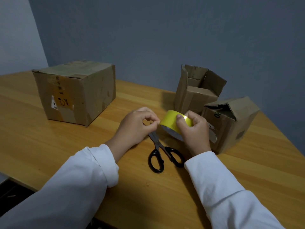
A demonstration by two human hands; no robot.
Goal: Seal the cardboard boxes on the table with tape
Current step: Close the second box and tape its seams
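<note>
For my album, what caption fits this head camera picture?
Right hand grips yellow tape roll, left hand picks its edge, above scissors.

I am sitting at a wooden table with a warm, yellowish grain, and it is catching a soft shadow near my side. A plain blue-grey wall is rising behind it. At the lower left, past the table's edge, a dark floor is showing.
</note>
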